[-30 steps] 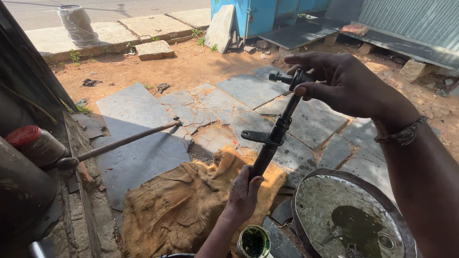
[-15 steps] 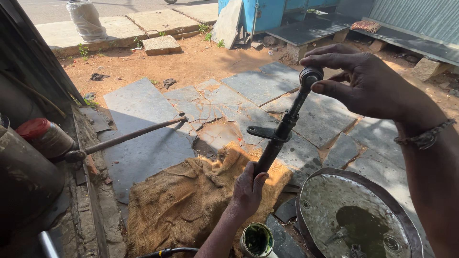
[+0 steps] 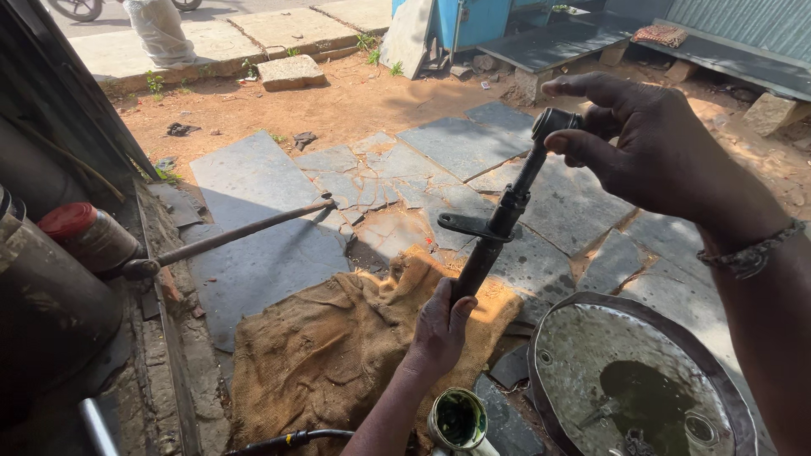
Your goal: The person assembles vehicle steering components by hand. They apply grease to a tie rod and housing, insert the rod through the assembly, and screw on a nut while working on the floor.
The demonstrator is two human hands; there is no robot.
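Head view, looking down at a dark metal rod assembly (image 3: 498, 221) held slantwise between two hands above a stone-slab floor (image 3: 253, 253). Left hand (image 3: 439, 325): fingers clamped around the rod's lower end, just over a sheet of burlap sacking (image 3: 338, 355). Right hand (image 3: 650, 148): thumb and fingers closed on the round socket at the rod's upper end, the remaining fingers spread. Compared with the frames of a second earlier, the upper end has swung up and to the right, and the cross-piece once visible beside the right hand no longer shows there (the socket now faces the camera); the short side arm at mid-length keeps its place. The lower grip has hardly shifted, so the change reads as the rod being turned and re-angled in the hands rather than carried elsewhere. Nearby: a shallow metal basin (image 3: 583, 338) of dark liquid at lower right, a small open tin (image 3: 456, 420) with green contents beneath the left wrist, a long iron bar (image 3: 245, 232) lying on the slabs, and a red-capped canister (image 3: 89, 236) at left
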